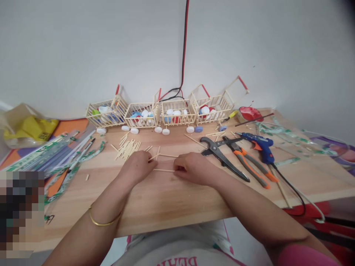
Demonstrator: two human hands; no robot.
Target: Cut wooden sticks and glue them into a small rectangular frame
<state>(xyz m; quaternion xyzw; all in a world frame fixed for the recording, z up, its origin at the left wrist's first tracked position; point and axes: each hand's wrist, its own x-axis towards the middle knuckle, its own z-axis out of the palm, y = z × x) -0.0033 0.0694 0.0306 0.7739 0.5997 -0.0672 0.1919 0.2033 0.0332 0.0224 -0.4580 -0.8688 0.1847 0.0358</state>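
My left hand (138,166) and my right hand (192,168) rest on a wooden board (166,199), fingers curled, each pinching an end of thin wooden sticks (163,170) laid between them. One stick lies flat between the hands, and two others (162,155) cross just behind it. A gold bangle (104,221) sits on my left wrist. A loose pile of sticks (128,148) lies just behind my left hand.
Several stick-built carts (155,112) holding bottle caps line the back of the board. Black pliers (222,157), orange-handled pliers (249,166) and a blue glue gun (259,144) lie right of my hands. Plastic packets (55,153) lie at left, a red lid (249,113) at back right.
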